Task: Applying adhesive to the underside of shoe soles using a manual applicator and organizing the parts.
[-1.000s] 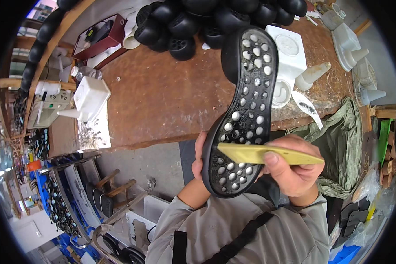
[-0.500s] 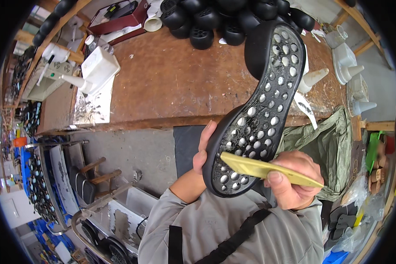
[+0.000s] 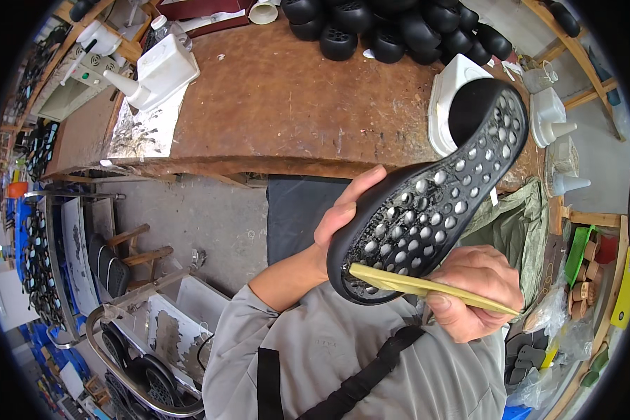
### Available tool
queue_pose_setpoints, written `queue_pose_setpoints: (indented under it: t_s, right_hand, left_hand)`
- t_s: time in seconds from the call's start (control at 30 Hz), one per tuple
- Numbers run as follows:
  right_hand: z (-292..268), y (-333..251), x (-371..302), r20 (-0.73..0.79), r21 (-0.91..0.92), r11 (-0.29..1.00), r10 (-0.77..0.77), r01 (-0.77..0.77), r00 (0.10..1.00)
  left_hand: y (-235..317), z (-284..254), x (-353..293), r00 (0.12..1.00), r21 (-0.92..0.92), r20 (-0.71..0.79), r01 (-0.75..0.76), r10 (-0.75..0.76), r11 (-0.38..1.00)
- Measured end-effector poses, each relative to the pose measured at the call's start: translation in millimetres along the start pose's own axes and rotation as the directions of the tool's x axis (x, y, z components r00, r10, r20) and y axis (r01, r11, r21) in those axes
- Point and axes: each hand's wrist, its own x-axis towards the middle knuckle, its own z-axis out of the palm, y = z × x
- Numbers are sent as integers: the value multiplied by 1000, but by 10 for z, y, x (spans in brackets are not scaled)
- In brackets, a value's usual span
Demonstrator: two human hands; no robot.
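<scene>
My left hand (image 3: pixel 351 207) grips a black shoe sole (image 3: pixel 416 222) along its left edge, fingers curled over the rim and the rest of the hand hidden beneath. Many round pits across the sole look white or shiny. It is held tilted, with its narrow end pointing up and right, over the table edge. In my right hand (image 3: pixel 473 292) is a flat yellow strip-shaped tool (image 3: pixel 399 281), pinched between thumb and fingers. The tool's far end rests over the sole's wide end, near the rim; whether it presses on the surface I cannot tell.
A brown worktable (image 3: pixel 294 105) spreads ahead, with a heap of black soles (image 3: pixel 399 31) at its far side. White cone-nozzled bottles (image 3: pixel 166 70) stand left and right. Green cloth (image 3: pixel 514 217) hangs at the right; a metal-framed cart (image 3: pixel 147 329) stands lower left.
The sole has swung clockwise and its narrow end has come down and right. The yellow tool has moved slightly lower, toward the end of the sole. My view has shifted too.
</scene>
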Motion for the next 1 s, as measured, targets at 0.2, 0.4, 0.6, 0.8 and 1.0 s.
queue_pose_setpoints:
  t_s: [0.2, 0.4, 0.6, 0.8, 1.0]
  right_hand:
    - [-173, 52, 64, 176, 81, 995, -66, 53, 982]
    - [-343, 73, 108, 305, 124, 992, -63, 26, 950]
    - [-432, 219, 121, 392, 218, 975, -131, 46, 910]
    - [-529, 320, 209, 474, 286, 956, -198, 62, 858]
    - [-628, 360, 281, 507, 294, 954, -202, 52, 838]
  left_hand:
    - [-59, -73, -11, 937, 361, 260, -318, 233, 877]
    - [-142, -167, 100, 739, 570, 616, -658, 275, 491]
    - [-140, -146, 52, 708, 642, 681, -700, 187, 313]
    - [-136, -101, 117, 705, 649, 691, -703, 159, 291]
    - [-184, -115, 148, 727, 635, 655, -678, 208, 371]
